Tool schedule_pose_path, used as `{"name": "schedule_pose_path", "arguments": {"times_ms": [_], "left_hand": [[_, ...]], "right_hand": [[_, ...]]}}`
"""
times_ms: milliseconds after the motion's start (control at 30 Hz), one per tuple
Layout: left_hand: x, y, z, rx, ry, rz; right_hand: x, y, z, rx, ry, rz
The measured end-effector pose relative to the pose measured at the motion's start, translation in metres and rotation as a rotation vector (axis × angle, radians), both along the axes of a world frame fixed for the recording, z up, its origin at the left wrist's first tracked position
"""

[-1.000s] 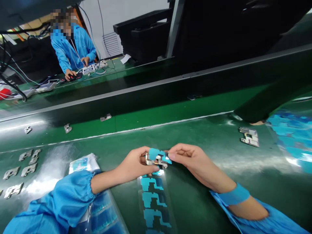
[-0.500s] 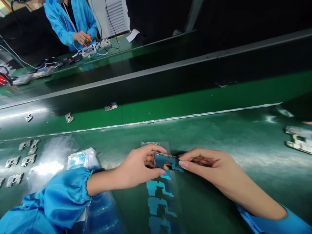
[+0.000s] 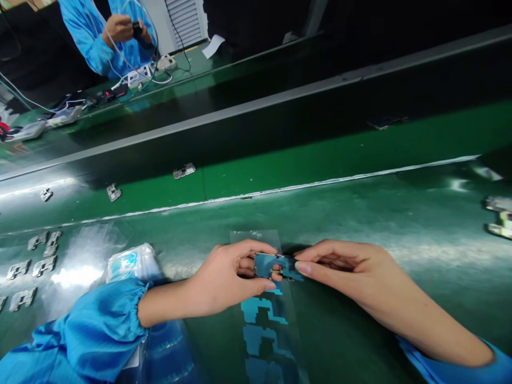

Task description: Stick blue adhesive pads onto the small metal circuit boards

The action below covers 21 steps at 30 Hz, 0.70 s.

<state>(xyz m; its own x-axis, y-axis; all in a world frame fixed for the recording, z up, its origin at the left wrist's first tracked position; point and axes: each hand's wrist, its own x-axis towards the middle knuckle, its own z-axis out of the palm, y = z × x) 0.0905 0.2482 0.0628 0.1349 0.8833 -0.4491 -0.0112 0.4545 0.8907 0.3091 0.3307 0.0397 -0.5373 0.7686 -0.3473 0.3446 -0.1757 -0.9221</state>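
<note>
Above the green conveyor belt (image 3: 400,213), the left hand (image 3: 228,272) and the right hand (image 3: 344,264) pinch from both sides, with fingers closed together, a small metal board with blue film (image 3: 270,265), holding it carefully level just over a clear strip of blue film pieces (image 3: 260,312).

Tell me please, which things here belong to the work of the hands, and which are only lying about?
In use: left hand, right hand, small metal part with blue film, clear strip of blue film shapes.

Lying about: loose metal parts, plastic bag, co-worker across the line.
</note>
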Motion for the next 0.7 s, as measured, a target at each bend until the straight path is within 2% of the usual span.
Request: {"name": "schedule_pose_path", "arguments": {"times_ms": [200,367,500,600,700], "left_hand": [[0.001,0.0,0.001,-0.007,0.01,-0.005],[-0.001,0.002,-0.001,0.003,0.03,0.008],[0.0,0.001,0.011,0.007,0.02,-0.021],[-0.01,-0.003,0.014,-0.031,0.088,0.048],[-0.023,0.005,-0.002,-0.189,0.112,0.172]], "right_hand": [[-0.003,-0.001,0.003,-0.005,0.023,0.002],[-0.001,0.004,-0.004,0.009,0.059,0.02],[-0.003,0.001,-0.002,-0.022,0.159,-0.027],[-0.009,-0.003,-0.001,-0.094,0.414,-0.008],[-0.008,0.008,-0.011,-0.116,0.487,-0.003]]}}
